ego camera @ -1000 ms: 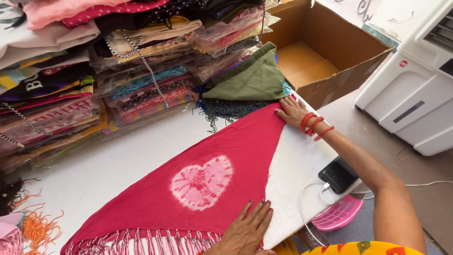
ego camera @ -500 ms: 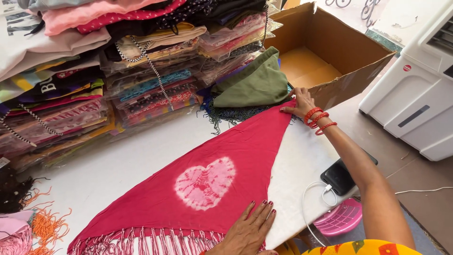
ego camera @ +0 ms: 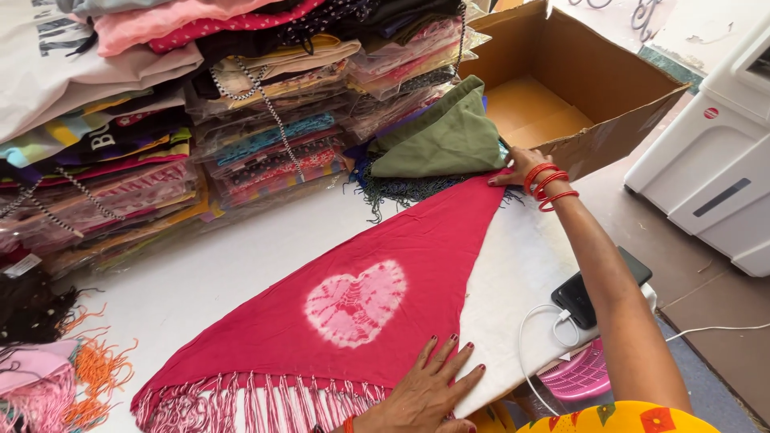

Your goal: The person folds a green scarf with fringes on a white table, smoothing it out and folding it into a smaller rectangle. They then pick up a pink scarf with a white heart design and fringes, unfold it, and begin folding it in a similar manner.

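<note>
A red fringed scarf (ego camera: 353,321) with a pale heart lies folded into a triangle across the white surface (ego camera: 184,281). The left hand (ego camera: 425,393) presses flat and open on it near the surface's front edge. The right hand (ego camera: 517,167) pinches the scarf's far tip beside a folded green cloth (ego camera: 445,136).

Matt red cloth scarf (ego camera: 353,321), fringed; brown corrugated cardboard box (ego camera: 593,88).

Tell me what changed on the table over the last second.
The right hand slid with the red scarf's pointed end toward the cardboard box, drawing the cloth out. The left hand stayed flat near the fringe; the green cloth did not move.
</note>
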